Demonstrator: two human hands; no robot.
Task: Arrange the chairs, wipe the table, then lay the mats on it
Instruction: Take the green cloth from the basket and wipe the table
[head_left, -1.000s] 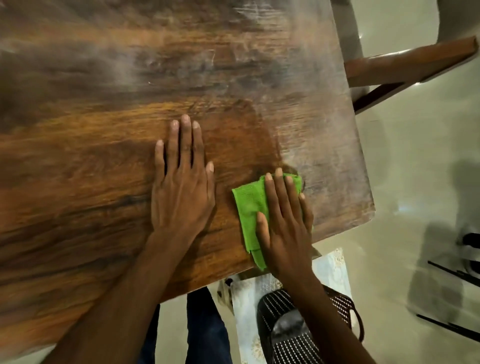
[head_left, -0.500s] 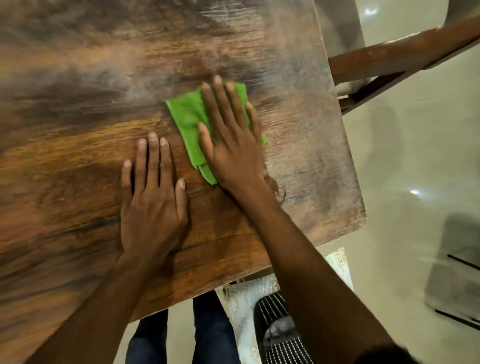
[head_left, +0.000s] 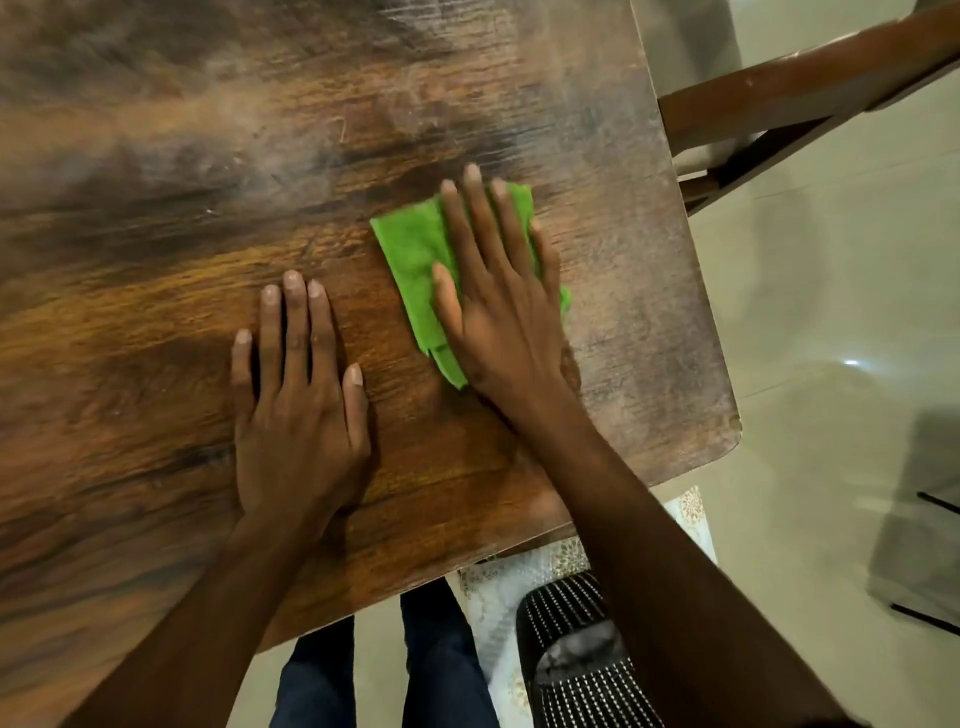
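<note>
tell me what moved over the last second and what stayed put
The right hand, pressing flat on the green cloth, slid it from the table's near edge out across the top, then part of the way back and toward the right edge. Nothing was picked up or let go. The left hand stayed flat on the table, and the chair at the far right corner did not move.

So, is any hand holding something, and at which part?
Nothing is gripped. The right hand presses flat on the middle of the green cloth; the left hand rests flat on the table.
</note>
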